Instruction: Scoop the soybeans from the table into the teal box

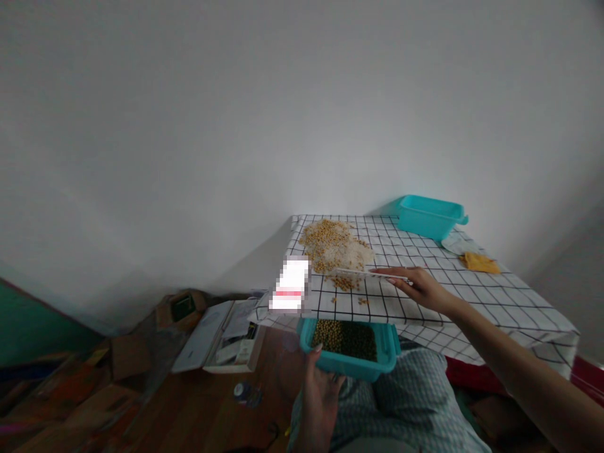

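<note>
My left hand (319, 385) grips the near wall of a teal plastic tub (389, 354), held just below the table's near edge. The tub contains tan beans on its left side and dark green beans on its right. My right hand (421, 287) reaches over the table and pinches a thin white flat card (365, 274), its far end lying beside a heap of mixed tan beans and white rice (333, 244) on the white black-checked tablecloth (472, 296). A few loose beans lie between the heap and the table edge.
A second teal tub (428, 216) stands at the table's far edge by the wall. An orange cloth (479, 262) and a pale cloth lie to the right. Cardboard boxes, an open white box (214, 336) and clutter cover the wooden floor on the left.
</note>
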`<state>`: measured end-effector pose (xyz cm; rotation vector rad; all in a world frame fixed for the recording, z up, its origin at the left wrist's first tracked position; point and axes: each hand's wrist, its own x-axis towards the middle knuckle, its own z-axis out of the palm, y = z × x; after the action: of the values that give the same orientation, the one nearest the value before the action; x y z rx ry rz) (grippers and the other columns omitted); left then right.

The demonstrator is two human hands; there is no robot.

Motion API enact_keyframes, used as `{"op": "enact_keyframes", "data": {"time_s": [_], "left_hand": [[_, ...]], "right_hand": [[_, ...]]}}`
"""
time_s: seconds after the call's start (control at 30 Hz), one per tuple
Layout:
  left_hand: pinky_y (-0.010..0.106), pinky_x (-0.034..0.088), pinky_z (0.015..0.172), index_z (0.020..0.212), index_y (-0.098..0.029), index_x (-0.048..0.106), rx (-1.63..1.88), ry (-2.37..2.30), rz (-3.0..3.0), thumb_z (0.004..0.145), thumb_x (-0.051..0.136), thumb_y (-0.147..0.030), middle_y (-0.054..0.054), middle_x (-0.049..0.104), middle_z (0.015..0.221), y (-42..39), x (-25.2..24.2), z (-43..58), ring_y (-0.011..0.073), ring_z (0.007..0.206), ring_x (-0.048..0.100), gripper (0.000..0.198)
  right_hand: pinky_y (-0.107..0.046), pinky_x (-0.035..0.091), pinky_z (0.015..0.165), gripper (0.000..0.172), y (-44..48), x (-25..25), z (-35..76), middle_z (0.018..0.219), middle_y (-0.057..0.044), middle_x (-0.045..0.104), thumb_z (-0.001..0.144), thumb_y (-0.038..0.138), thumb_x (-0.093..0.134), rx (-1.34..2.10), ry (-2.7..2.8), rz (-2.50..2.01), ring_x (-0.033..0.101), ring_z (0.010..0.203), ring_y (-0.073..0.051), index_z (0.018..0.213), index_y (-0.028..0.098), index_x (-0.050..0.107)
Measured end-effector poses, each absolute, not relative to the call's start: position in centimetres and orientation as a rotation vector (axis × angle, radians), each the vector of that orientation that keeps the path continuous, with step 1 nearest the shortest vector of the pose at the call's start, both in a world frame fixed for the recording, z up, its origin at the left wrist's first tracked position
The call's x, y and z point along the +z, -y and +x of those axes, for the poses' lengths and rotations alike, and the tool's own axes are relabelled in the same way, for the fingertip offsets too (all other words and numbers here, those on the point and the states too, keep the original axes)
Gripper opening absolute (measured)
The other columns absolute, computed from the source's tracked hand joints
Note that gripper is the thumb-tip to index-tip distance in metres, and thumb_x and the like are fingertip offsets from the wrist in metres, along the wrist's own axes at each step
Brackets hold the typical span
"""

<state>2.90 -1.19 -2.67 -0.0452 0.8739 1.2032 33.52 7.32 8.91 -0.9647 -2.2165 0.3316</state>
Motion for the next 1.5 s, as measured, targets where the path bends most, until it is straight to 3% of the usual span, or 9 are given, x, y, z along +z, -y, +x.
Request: {"op": "enact_keyframes", "data": {"time_s": [0.4, 0.9, 1.13, 1.23, 1.37, 1.5], "left_hand": [[0.042, 0.07, 0.084, 0.162, -0.022, 0.064, 1.194, -0.891, -0.071, 0.111, 0.064, -0.029, 0.015, 0.089, 0.133, 0.9, -3.3, 3.0, 0.0302, 0.105, 0.087, 0.051], [0.044, 0.07, 0.091, 0.167, -0.019, 0.061, 1.228, -0.853, -0.003, 0.103, 0.077, -0.026, 0.02, 0.086, 0.141, 1.2, -4.3, 2.8, 0.0318, 0.113, 0.086, 0.066], [0.042, 0.069, 0.085, 0.165, -0.019, 0.061, 1.209, -0.881, -0.044, 0.105, 0.071, -0.025, 0.019, 0.089, 0.129, 1.2, -2.6, 2.8, 0.0302, 0.102, 0.087, 0.061], [0.042, 0.07, 0.085, 0.163, -0.02, 0.061, 1.222, -0.854, -0.039, 0.104, 0.07, -0.021, 0.017, 0.089, 0.127, 1.1, -3.6, 2.8, 0.0297, 0.101, 0.087, 0.06], [0.043, 0.072, 0.085, 0.161, -0.022, 0.062, 1.242, -0.816, -0.007, 0.099, 0.074, -0.02, 0.016, 0.09, 0.128, 1.2, -4.3, 2.8, 0.0306, 0.105, 0.087, 0.063], [0.044, 0.073, 0.085, 0.162, -0.022, 0.063, 1.22, -0.845, -0.019, 0.106, 0.068, -0.021, 0.016, 0.09, 0.127, 1.3, -3.2, 2.7, 0.0306, 0.103, 0.088, 0.056]], "right_hand": [[-0.041, 0.071, 0.112, 0.044, -5.7, 9.7, 33.2, 0.15, -0.008, 0.085, 0.127, 0.045, 0.052, 0.316, 2.304, -0.925, 0.087, 0.13, -0.027, 0.16, 0.033, 0.078], [-0.039, 0.073, 0.109, 0.043, -3.4, 9.1, 34.6, 0.146, -0.006, 0.087, 0.126, 0.044, 0.054, 0.279, 2.191, -0.966, 0.089, 0.126, -0.027, 0.16, 0.035, 0.078], [-0.04, 0.076, 0.101, 0.044, -0.7, 7.1, 35.9, 0.142, -0.008, 0.089, 0.126, 0.044, 0.052, 0.236, 2.106, -1.061, 0.091, 0.12, -0.029, 0.16, 0.035, 0.078], [-0.039, 0.075, 0.105, 0.043, 0.5, 6.5, 35.5, 0.143, -0.007, 0.089, 0.125, 0.042, 0.055, 0.25, 2.126, -1.031, 0.09, 0.123, -0.029, 0.162, 0.038, 0.076], [-0.036, 0.074, 0.105, 0.043, 2.0, 7.3, 34.2, 0.142, -0.007, 0.089, 0.126, 0.04, 0.054, 0.262, 2.194, -0.949, 0.09, 0.124, -0.027, 0.164, 0.039, 0.075], [-0.037, 0.075, 0.104, 0.043, 2.2, 7.9, 33.9, 0.141, -0.008, 0.09, 0.125, 0.042, 0.054, 0.292, 2.21, -0.964, 0.09, 0.122, -0.028, 0.161, 0.038, 0.077]]}}
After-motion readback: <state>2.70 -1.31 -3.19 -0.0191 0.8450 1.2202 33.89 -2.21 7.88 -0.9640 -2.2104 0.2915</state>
